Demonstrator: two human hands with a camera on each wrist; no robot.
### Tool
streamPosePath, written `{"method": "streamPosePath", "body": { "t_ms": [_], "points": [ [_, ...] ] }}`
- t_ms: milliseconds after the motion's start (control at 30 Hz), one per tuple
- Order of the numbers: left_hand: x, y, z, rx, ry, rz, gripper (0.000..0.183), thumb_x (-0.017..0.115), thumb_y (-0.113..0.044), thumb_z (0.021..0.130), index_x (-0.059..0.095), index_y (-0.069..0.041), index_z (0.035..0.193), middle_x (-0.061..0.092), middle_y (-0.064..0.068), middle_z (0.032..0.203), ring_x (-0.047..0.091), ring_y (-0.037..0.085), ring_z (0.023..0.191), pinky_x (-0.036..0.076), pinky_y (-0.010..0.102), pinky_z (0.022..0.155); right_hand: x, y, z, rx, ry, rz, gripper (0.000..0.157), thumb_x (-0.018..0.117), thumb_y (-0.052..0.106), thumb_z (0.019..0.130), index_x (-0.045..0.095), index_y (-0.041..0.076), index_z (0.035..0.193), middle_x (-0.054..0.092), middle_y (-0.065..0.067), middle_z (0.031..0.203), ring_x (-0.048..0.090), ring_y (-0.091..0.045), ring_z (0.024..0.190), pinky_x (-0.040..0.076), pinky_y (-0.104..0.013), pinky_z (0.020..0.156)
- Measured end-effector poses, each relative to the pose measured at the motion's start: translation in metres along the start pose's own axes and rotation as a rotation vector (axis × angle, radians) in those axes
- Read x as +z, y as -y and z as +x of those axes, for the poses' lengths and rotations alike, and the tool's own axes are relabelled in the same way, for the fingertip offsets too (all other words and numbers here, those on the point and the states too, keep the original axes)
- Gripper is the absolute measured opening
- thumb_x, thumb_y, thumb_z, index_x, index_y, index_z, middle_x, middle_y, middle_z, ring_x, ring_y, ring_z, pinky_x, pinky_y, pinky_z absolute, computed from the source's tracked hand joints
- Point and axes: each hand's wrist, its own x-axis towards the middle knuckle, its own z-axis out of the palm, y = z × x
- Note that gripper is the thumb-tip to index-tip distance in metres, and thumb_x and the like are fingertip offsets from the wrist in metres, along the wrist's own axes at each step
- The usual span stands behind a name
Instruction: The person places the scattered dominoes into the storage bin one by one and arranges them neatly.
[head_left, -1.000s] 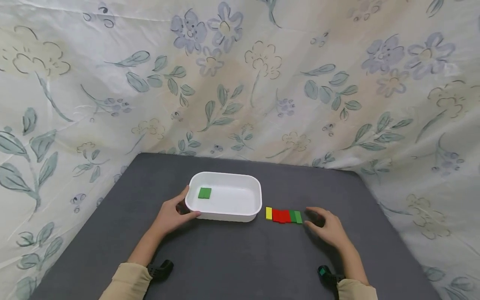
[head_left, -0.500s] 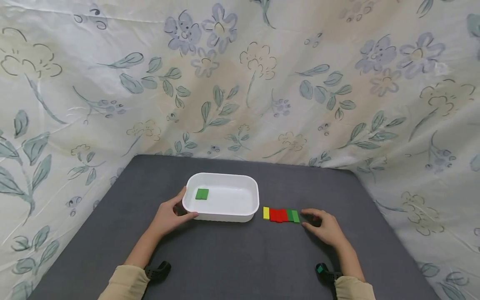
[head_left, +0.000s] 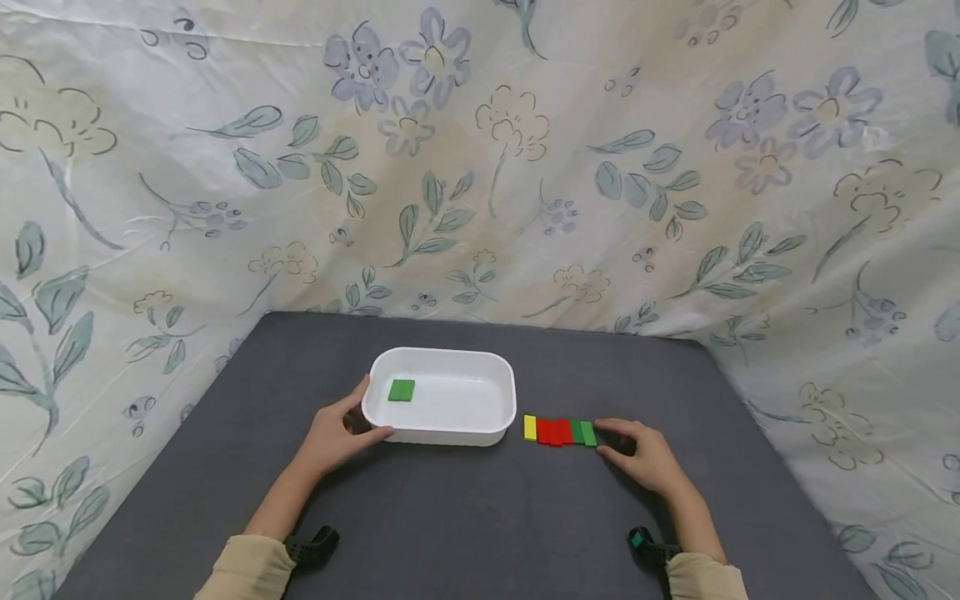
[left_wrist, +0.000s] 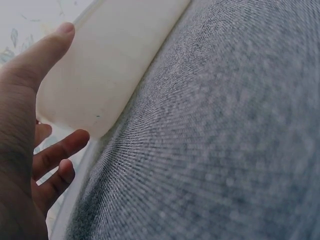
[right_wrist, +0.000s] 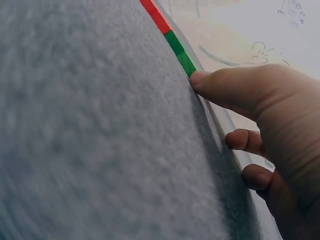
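Note:
My left hand (head_left: 336, 435) holds the left end of a white rectangular tray (head_left: 480, 433), thumb against its near wall and fingers around the corner. In the left wrist view the thumb (left_wrist: 52, 45) lies along the tray wall (left_wrist: 107, 65). Two green tiles (head_left: 401, 390) lie side by side inside it. Right of the tray runs a short row of flat tiles: a yellow tile (head_left: 530, 427), overlapping red tiles (head_left: 553, 432) and green tiles (head_left: 582, 432). My right hand (head_left: 648, 454) is at the row's right end, thumb tip right at the last green tile (right_wrist: 187, 64) in the right wrist view.
A dark grey cloth-covered table (head_left: 465, 517) lies under everything. Behind and beside it hangs a floral curtain (head_left: 480, 167). Each wrist wears a black strap, one at the left wrist (head_left: 313, 547) and one at the right wrist (head_left: 651, 550).
My right hand has moved slightly left, closing the small gap to the last green tile. The left hand keeps its hold on the tray. The head view has shifted a little.

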Motion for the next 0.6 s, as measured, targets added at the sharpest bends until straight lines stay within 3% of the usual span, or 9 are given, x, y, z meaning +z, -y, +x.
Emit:
{"method": "streamPosePath", "body": {
  "t_ms": [600],
  "points": [
    [0.000, 0.000, 0.000, 0.005, -0.003, 0.009, 0.100, 0.094, -0.034, 0.081, 0.043, -0.002, 0.161, 0.063, 0.002, 0.089, 0.048, 0.013, 0.071, 0.042, 0.024, 0.059, 0.007, 0.011, 0.006, -0.025, 0.015, -0.005, 0.040, 0.088, 0.016, 0.088, 0.079, 0.015, 0.127, 0.076, -0.005, 0.128, 0.059, -0.011, 0.086, 0.050, -0.034, 0.075]
  ]
}}
